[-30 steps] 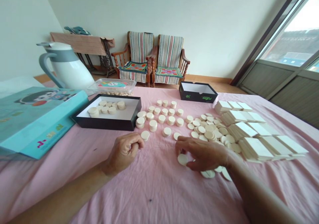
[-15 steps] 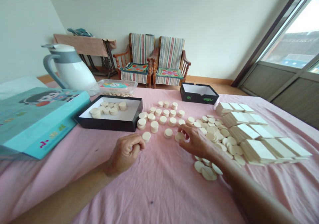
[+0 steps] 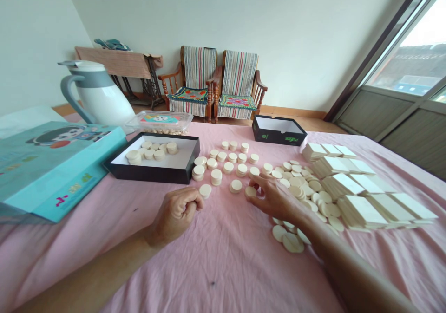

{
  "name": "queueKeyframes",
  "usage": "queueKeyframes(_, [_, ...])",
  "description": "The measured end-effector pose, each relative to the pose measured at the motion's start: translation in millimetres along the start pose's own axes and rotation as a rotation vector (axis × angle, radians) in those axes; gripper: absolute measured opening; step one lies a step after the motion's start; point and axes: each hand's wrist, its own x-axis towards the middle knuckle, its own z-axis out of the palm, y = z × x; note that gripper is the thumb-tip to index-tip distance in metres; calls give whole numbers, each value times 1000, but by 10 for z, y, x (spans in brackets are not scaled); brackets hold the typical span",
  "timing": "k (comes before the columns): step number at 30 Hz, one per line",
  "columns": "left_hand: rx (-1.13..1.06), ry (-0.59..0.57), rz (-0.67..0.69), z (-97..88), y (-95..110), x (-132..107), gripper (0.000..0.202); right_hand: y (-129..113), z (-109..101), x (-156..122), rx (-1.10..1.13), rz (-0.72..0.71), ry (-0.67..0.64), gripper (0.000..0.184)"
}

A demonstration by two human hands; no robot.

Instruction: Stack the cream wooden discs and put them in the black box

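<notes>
My right hand (image 3: 273, 194) rests on the cloth, its thumb and fingers closed around a small stack of pale wooden discs (image 3: 250, 191). My left hand (image 3: 179, 211) lies curled in a fist, with nothing showing in it. Just beyond that fist stands a short stack of discs (image 3: 205, 191). Several more stacks, such as a taller one (image 3: 216, 177), stand in loose rows ahead of both hands. A heap of loose discs (image 3: 310, 192) spreads to the right of my right hand, and a few discs (image 3: 291, 242) lie below my right wrist.
A black box (image 3: 156, 176) holding disc stacks stands at left, near a teal box (image 3: 62, 164), a clear tub (image 3: 162, 120) and a white jug (image 3: 104, 99). Another black box (image 3: 278, 136) is at the back. Rectangular wooden pieces (image 3: 362, 208) are piled at right on the pink cloth (image 3: 223, 266).
My right hand and the discs in its fingers have shifted very slightly to the left. The left fist has stayed in place.
</notes>
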Motion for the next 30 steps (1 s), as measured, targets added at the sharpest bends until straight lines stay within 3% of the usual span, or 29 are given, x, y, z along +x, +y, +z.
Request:
queueKeyframes(6, [27, -29, 59, 28, -27, -32, 26, -138, -103, 2, 16, -115, 92, 10])
queueKeyframes(12, [20, -31, 47, 24, -19, -32, 26, -232, -91, -12, 2, -223, 32, 22])
queueKeyframes(30, [18, -24, 39, 16, 11, -14, 27, -249, 7, 23, -131, -249, -9, 20])
